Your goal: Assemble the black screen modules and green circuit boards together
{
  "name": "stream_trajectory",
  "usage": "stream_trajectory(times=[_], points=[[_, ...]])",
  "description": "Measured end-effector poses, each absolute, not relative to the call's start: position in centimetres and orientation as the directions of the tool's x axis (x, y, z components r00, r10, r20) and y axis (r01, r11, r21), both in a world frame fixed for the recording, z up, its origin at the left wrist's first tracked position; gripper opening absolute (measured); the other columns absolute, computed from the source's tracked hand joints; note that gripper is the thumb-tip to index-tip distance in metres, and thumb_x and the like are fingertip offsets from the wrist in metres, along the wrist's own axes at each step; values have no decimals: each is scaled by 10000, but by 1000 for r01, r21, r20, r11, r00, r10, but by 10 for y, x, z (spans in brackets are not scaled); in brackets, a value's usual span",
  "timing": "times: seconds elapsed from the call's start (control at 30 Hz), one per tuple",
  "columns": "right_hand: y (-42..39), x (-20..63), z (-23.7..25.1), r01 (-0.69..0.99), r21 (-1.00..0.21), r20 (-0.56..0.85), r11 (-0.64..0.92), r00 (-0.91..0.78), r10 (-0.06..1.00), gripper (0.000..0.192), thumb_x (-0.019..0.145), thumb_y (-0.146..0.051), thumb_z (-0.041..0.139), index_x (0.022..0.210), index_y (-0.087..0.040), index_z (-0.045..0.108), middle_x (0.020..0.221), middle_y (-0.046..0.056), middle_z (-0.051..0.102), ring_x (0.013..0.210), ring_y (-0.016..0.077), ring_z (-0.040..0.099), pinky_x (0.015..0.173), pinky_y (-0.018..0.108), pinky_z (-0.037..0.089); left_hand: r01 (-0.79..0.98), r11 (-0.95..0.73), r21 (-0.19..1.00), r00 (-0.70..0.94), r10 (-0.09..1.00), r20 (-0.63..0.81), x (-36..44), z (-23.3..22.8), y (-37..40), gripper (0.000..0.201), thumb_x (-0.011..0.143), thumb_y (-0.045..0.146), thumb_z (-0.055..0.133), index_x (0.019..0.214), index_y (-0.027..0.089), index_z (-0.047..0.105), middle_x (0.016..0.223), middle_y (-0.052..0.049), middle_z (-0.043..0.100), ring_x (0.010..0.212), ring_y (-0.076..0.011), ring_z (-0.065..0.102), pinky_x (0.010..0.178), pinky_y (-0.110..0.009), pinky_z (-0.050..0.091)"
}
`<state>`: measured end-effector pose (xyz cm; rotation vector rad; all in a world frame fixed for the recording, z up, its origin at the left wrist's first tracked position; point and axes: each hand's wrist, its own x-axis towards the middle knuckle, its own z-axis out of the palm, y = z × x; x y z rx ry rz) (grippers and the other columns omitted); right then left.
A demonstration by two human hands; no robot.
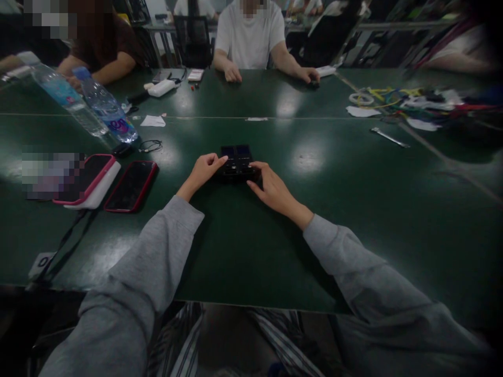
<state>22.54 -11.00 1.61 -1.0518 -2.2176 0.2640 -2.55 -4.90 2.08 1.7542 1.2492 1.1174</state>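
Note:
A small black device (237, 158) with two dark square panels on top lies in the middle of the dark green table (251, 246). My left hand (204, 170) rests against its left side, fingers curled on its edge. My right hand (271, 188) touches its right front corner with fingertips. Both arms wear grey sleeves. Whether either hand fully grips the device is unclear.
Two phones in red and pink cases (131, 186) lie at the left, near two water bottles (106, 107) and a black cable (150, 146). Two people sit across the table. Coloured cables and papers (396, 102) pile at the far right, with a metal tool (389, 137).

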Motion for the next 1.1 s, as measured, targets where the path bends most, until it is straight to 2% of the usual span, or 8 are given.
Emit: stream_trajectory(times=[0.1,0.2,0.27,0.43,0.53,0.67,0.87,1.1], points=[[-109,226,15,612,-460,480,643,-438,761,445,996,-382,515,1382,-206,380,1308,155,544,1147,317,594,955,498,518,267,-269,925,117,962,247,-28,22,-46,545,817,503,715,596,208,313,570,64,310,516,-74,295,505,-255,237],[-110,227,16,622,-501,476,602,-383,792,362,1020,-416,491,1315,-220,416,1219,125,573,1070,279,615,918,455,524,55,-174,983,-103,978,179,-35,20,-40,586,809,468,706,621,221,209,543,82,220,472,-65,227,464,-254,198],[-111,227,18,633,-534,483,560,-315,817,288,1033,-419,471,1246,-227,439,1127,98,587,980,246,624,860,416,527,-17,-155,988,-197,969,148,-39,18,-35,612,760,417,738,651,225,167,551,92,174,459,-58,202,450,-247,185],[-111,229,20,635,-588,506,501,-194,840,167,1012,-374,491,1092,-231,458,944,39,560,779,182,572,677,327,475,53,-188,981,-201,960,195,-40,12,-33,569,725,357,737,646,222,191,569,84,238,487,-55,255,461,-230,221],[-110,229,20,629,-588,540,508,-162,826,92,980,-305,508,973,-229,457,854,14,513,718,162,518,635,307,427,59,-181,982,-191,963,189,-38,11,-35,543,714,287,721,640,217,187,569,87,253,498,-51,253,482,-220,239],[-111,228,22,616,-579,581,534,-147,800,106,962,-229,483,861,-228,449,777,-8,485,658,141,470,614,295,387,48,-179,983,-141,973,184,-36,11,-36,464,665,160,657,624,210,197,560,90,264,498,-44,235,500,-212,227],[-115,225,26,591,-584,547,556,-220,808,44,931,-180,503,923,-221,519,806,5,555,683,145,524,618,285,424,65,-185,981,-97,977,191,-32,12,-39,352,603,103,563,594,203,226,555,83,274,501,-46,214,502,-227,141],[-117,224,27,573,-568,516,591,-312,798,155,989,-201,477,1099,-221,584,974,49,629,809,182,599,709,337,505,113,-201,973,-49,977,208,-32,10,-42,340,620,117,552,594,206,225,558,75,265,513,-59,217,511,-233,144]])
